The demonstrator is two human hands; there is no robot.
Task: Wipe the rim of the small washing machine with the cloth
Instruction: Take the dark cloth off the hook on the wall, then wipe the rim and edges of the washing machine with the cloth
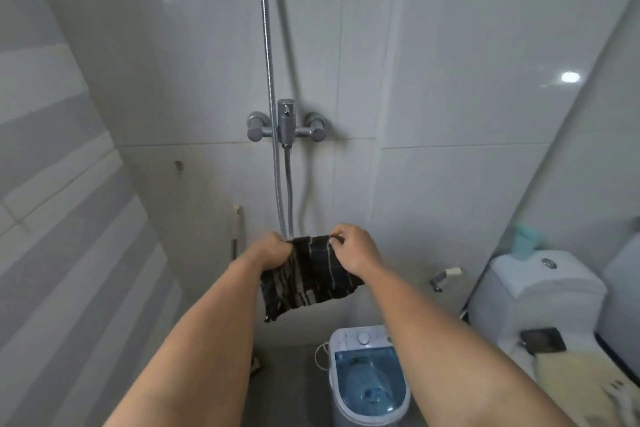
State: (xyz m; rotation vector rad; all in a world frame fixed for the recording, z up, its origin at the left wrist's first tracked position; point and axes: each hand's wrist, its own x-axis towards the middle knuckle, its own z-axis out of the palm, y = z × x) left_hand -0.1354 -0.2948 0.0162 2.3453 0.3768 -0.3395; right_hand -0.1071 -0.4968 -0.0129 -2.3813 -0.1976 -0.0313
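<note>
I judge I am at the preparing step: both hands hold the dark striped cloth (pixel 308 277) spread out, well above the small washing machine (pixel 369 374). My left hand (pixel 272 251) and right hand (pixel 353 248) each pinch 1 top corner, fingers closed. Next I must lower the cloth down onto the machine's rim, which nothing touches yet.

Chrome shower mixer (pixel 286 125) mounted on grey tiled wall (pixel 450 45), hose (pixel 289 191) hanging below; white toilet (pixel 540 291) at right, teal cup (pixel 526 241) atop its cistern.
</note>
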